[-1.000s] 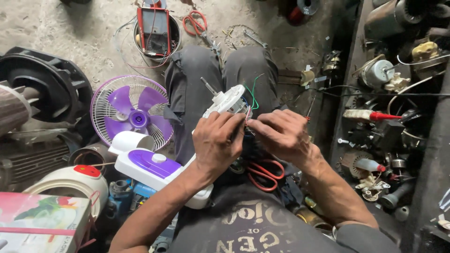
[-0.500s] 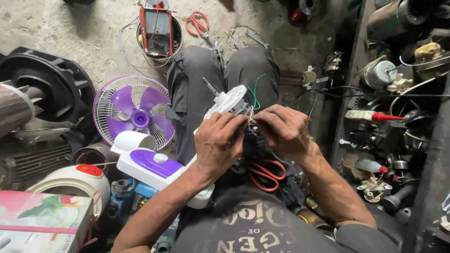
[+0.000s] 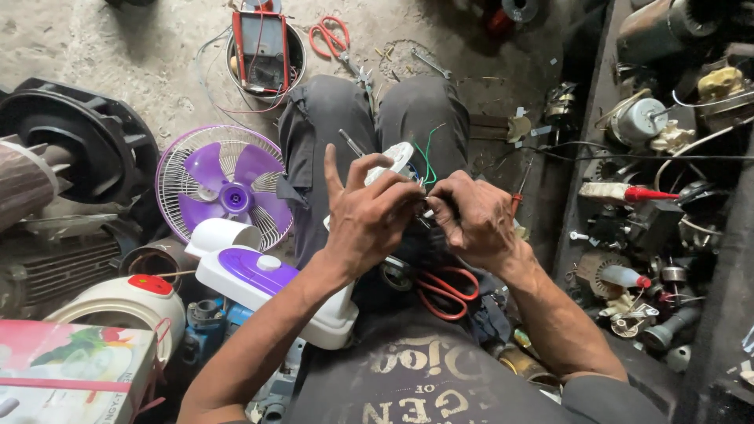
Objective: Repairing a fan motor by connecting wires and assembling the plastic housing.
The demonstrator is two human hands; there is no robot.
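You are pinching fine wires at a small white round-faced motor unit held over your lap.

Your left hand is curling around the unit's near side, index finger lifted, other fingers partly closed on it; your right hand is pinching tight at the green and white wires, fingertips hidden, so exact grip unclear. Be keeping the unit braced against your knees and working the strands close to the body, not tugging. The unit's long axis is running near-to-far and leftward, its thin metal shaft pointing away up-left. Red-handled scissors are lying just under your wrists.
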